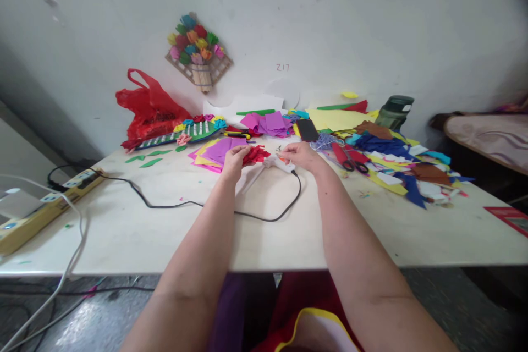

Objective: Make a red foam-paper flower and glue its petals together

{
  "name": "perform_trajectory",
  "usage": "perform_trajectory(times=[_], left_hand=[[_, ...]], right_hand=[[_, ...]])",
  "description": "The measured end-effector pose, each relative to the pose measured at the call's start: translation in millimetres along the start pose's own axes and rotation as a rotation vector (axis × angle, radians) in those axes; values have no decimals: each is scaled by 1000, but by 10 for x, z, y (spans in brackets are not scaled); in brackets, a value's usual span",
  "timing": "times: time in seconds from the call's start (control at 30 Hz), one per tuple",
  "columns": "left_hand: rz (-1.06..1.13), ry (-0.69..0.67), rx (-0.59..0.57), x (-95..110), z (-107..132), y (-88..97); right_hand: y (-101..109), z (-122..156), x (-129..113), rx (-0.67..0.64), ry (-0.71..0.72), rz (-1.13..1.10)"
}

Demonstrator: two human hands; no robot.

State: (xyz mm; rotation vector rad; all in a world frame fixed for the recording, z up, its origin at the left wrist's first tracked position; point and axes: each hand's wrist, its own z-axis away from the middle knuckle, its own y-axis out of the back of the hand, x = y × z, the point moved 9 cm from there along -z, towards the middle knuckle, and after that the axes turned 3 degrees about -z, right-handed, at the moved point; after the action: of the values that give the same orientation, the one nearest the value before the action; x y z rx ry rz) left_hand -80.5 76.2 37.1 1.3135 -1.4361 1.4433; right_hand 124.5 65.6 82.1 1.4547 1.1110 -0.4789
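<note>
Pinched in the fingers of my left hand [235, 162] is a bunch of fringed red crepe paper [256, 155]. My right hand [302, 155] is closed at the fingertips just above a white glue gun [284, 165]; what lies between those fingers is too small to make out. The gun has a bit of orange on it, and its black cord [270, 220] loops over the table to the left. Beside my left hand lies a stack of purple, yellow and pink paper sheets [216, 151].
A power strip [72, 195] lies at the left table edge. Behind are a red plastic bag [150, 104], paper flowers [202, 120], a cutter [237, 135] and a phone [307, 130]. Scissors [355, 165], paper scraps [429, 173] and a green bottle [394, 113] are on the right.
</note>
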Motion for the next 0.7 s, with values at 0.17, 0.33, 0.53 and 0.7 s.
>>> perform_trajectory(times=[0.17, 0.33, 0.53, 0.7], left_hand=[[-15, 9, 0, 29, 16, -8], [-22, 9, 11, 47, 36, -20], [-28, 6, 6, 45, 30, -29], [-33, 5, -16, 51, 51, -65]], right_hand=[[-5, -32, 47, -14, 13, 64], [-3, -55, 49, 15, 11, 129], [-35, -46, -5, 19, 11, 159], [-53, -25, -76, 22, 25, 187]])
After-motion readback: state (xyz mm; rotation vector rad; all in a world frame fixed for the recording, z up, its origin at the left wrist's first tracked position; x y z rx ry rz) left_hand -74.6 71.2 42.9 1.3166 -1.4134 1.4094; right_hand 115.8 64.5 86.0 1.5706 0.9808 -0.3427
